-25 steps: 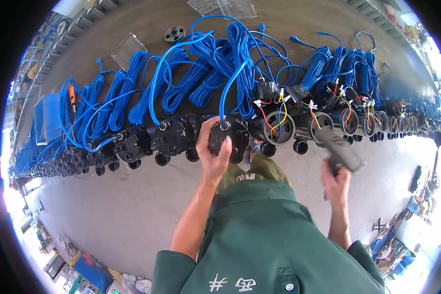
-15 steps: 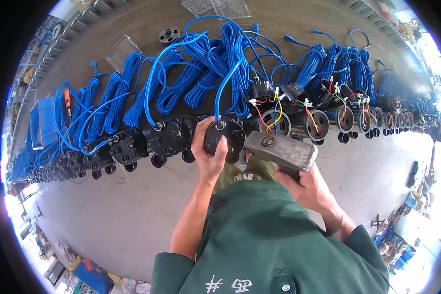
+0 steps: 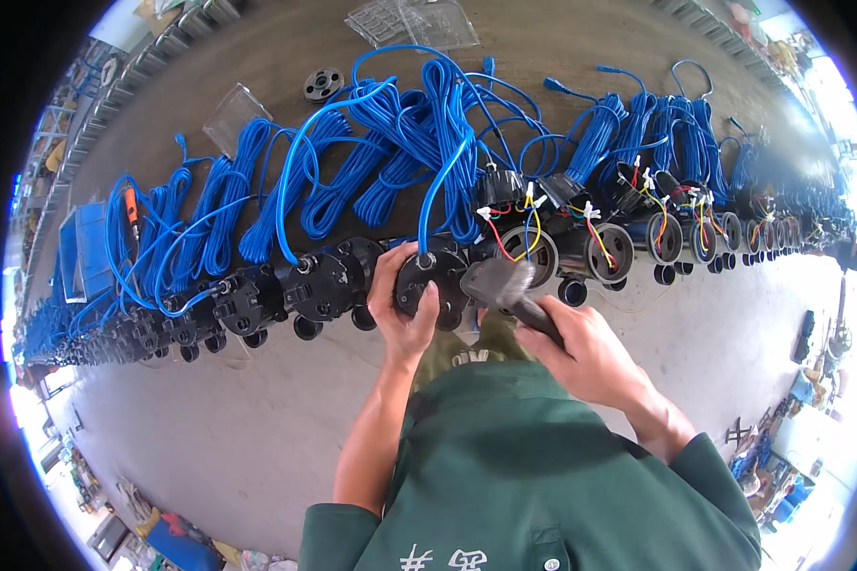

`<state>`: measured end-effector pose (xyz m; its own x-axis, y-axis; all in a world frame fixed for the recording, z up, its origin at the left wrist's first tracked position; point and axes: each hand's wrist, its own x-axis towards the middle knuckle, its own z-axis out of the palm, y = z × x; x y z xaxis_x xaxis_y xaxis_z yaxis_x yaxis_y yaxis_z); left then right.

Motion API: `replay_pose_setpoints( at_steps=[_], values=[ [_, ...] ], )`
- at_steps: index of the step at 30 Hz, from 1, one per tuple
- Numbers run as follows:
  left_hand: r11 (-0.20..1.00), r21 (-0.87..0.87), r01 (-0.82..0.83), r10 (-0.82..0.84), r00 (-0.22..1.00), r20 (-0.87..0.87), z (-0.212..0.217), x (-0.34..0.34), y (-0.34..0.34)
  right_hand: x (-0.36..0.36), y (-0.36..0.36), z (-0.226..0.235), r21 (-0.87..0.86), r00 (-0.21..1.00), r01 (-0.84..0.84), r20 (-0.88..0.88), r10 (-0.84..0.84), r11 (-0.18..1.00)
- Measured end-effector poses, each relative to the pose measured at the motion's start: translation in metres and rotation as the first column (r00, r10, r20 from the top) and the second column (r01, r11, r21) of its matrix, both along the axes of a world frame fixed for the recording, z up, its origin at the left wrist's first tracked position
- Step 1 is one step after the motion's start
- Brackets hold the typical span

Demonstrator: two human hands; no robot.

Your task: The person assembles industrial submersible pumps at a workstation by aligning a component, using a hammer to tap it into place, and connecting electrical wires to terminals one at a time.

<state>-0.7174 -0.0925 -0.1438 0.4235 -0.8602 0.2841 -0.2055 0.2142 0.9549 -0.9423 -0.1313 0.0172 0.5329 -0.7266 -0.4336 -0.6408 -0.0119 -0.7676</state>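
Note:
My left hand (image 3: pixel 402 322) is wrapped round the left side of a round black end cap (image 3: pixel 449 271), its thumb pressed on the face. A blue cable (image 3: pixel 440 186) comes out of the cap's top through a metal fitting. In my right hand (image 3: pixel 595 357) is a hammer (image 3: pixel 490 283), gripped by its dark handle. Its head sits at the right edge of the cap; I cannot tell whether they touch. Just right of it, an uncapped cylindrical housing (image 3: pixel 545 259) shows red, yellow and blue wires with white connectors.
Capped black units (image 3: pixel 326 285) line the bench edge to the left, and open housings (image 3: pixel 667 234) to the right. Coiled blue cables (image 3: pixel 257 195) lie behind them on the bench (image 3: pixel 257 57). Clear plastic trays (image 3: pixel 438 24), a black disc (image 3: pixel 324 84) and an orange-handled tool (image 3: pixel 130 205) lie there too.
The hammer head has tilted and swung left toward the cap's right edge, my right hand moving slightly left with it. My left hand keeps its hold on the cap.

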Motion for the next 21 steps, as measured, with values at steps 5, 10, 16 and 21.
replay_pose_setpoints(
  at_steps=[5,10,16,21],
  values=[
    [1.000,-0.010,-0.002,0.002,1.000,0.007,-0.001,-0.001,0.003,0.005,0.009,0.003,-0.136,0.982,0.090,0.178,-0.065,0.987],
    [0.999,-0.053,-0.005,0.005,1.000,0.000,0.000,0.002,0.003,0.010,0.001,0.002,-0.046,1.000,0.017,-0.013,-0.018,0.999],
    [0.987,-0.119,0.108,-0.109,0.994,-0.002,-0.020,0.003,0.020,0.032,0.021,0.054,0.009,0.951,0.049,0.306,-0.049,0.999],
    [0.991,-0.126,0.034,-0.010,0.983,0.186,-0.029,0.008,0.016,0.062,0.014,-0.020,-0.293,0.964,-0.239,-0.188,0.189,0.926]
  ],
)
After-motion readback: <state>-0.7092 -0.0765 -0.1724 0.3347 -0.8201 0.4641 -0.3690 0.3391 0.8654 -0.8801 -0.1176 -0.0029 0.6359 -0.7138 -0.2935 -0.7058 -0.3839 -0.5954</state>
